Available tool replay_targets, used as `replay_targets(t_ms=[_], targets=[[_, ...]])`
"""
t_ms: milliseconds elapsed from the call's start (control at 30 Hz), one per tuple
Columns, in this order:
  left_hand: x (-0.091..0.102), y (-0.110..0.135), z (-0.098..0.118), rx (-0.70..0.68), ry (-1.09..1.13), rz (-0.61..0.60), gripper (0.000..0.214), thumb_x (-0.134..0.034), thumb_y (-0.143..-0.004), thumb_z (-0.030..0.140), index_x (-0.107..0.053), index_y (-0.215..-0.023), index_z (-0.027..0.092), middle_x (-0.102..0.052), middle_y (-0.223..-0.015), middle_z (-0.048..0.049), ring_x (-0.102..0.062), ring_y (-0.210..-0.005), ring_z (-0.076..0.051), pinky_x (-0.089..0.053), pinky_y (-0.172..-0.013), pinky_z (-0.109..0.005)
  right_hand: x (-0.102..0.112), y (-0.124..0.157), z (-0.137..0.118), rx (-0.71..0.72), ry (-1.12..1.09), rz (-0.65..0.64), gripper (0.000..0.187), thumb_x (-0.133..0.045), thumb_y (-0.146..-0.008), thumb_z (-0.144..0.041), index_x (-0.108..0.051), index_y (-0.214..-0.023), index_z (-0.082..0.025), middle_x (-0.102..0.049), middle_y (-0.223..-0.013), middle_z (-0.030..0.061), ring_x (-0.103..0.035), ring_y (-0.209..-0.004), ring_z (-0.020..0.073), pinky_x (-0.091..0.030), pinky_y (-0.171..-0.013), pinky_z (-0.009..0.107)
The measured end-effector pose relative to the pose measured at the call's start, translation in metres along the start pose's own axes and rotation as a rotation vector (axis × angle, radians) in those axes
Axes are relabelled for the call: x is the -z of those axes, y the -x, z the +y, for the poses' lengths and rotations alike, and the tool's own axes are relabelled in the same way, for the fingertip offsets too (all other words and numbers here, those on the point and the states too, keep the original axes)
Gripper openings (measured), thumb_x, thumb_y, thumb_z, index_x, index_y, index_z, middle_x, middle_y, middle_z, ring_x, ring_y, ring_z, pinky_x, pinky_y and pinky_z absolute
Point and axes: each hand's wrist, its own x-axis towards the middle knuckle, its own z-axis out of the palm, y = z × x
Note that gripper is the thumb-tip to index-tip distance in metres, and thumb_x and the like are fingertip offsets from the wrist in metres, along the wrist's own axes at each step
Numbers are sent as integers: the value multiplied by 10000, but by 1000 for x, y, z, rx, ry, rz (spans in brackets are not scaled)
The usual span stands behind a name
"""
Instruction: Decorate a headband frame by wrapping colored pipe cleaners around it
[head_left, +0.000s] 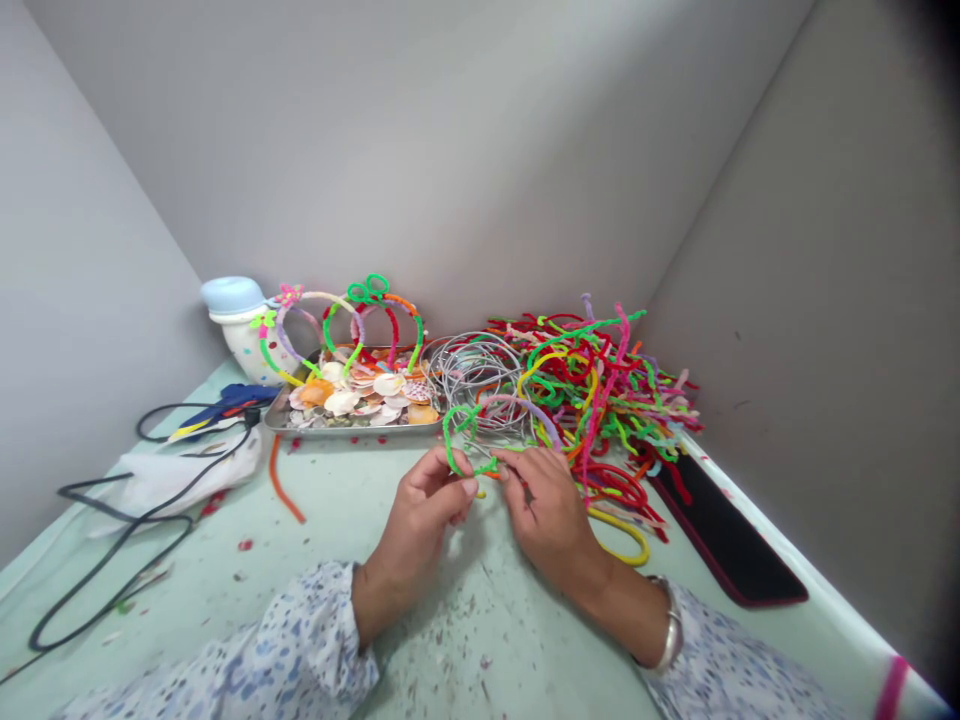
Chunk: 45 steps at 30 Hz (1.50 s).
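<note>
A bright green pipe cleaner [448, 440], bent into loops at its upper end, is held between both of my hands above the middle of the table. My left hand [427, 505] pinches its left side between thumb and fingers. My right hand [547, 510] has its fingers closed on the right end, near a short fuzzy tip. Just behind the fingers curves a pink and purple fuzzy band [536, 412]; whether it joins the green piece I cannot tell. A bit of orange shows between the hands, partly hidden by the fingers.
A metal tray [352, 430] holds seashells [341, 402], with fuzzy-wrapped headbands [394, 335] standing in it. Beside it lie coiled silver wire [469, 365] and a heap of coloured pipe cleaners [600, 390]. A white jar [255, 340], black cable [112, 545] and dark flat case [739, 540] are around.
</note>
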Motion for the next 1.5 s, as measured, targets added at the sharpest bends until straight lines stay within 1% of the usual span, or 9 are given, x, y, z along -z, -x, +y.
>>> replay_targets(t_ms=[267,400,467,567,733,900,1000,1267,1500], targets=[[-3,9,2,-284,-324,-26,105,-642,-782,111,-596,-766,205,-508,-781,4,-465,-736,-131,-367,-666,-231,-1,-1,2,-24,-3,51,202,-441,-911,-139,-592,-1039,-181,-618,-854,55,-532,-837,221,-397,-804,399],[-4,12,0,-376,-450,10,134,-613,-784,86,-660,-782,212,-536,-835,-27,-502,-827,-170,-381,-694,-248,0,-2,2,-34,-9,79,199,-426,-912,-140,-584,-1022,-188,-607,-850,59,-526,-837,224,-407,-792,399],[-3,11,-3,-346,-491,40,143,-596,-801,102,-677,-830,216,-558,-863,-33,-509,-805,-165,-384,-681,-246,1,-2,1,-17,-17,90,201,-421,-911,-137,-578,-1027,-186,-605,-862,64,-526,-846,225,-410,-790,400],[-1,7,-7,-190,-443,59,137,-613,-816,175,-648,-942,219,-571,-789,-8,-496,-679,-132,-381,-617,-227,4,0,-2,43,-34,92,208,-421,-903,-126,-573,-1031,-188,-611,-885,67,-528,-859,224,-404,-808,408],[0,-4,-8,-47,-286,45,148,-718,-735,255,-676,-852,175,-591,-717,-1,-499,-617,-115,-404,-586,-216,7,1,-7,126,-87,74,218,-428,-884,-120,-573,-1017,-212,-615,-889,54,-531,-859,222,-396,-838,423],[2,-8,-7,6,-264,66,165,-757,-684,265,-676,-786,164,-558,-566,33,-412,-467,-80,-322,-452,-193,10,0,-9,148,-131,18,241,-436,-883,-127,-569,-1058,-227,-605,-866,43,-538,-841,220,-398,-823,415],[4,-8,-7,25,-310,53,160,-728,-718,291,-683,-807,166,-509,-492,47,-405,-444,-85,-314,-444,-198,10,0,-9,138,-171,6,243,-440,-883,-137,-549,-1079,-229,-614,-909,49,-553,-861,222,-402,-830,416],[5,-7,-8,26,-304,12,143,-685,-768,308,-680,-778,165,-497,-475,40,-408,-446,-92,-304,-457,-206,6,3,-8,72,-253,33,163,-471,-877,-173,-537,-1015,-229,-618,-902,42,-577,-859,211,-454,-792,377],[5,-7,-10,31,-285,-44,141,-641,-814,325,-640,-847,188,-529,-523,39,-463,-476,-97,-347,-488,-207,4,5,-5,24,-302,23,163,-469,-890,-184,-554,-1021,-230,-618,-910,37,-572,-856,199,-458,-812,383]])
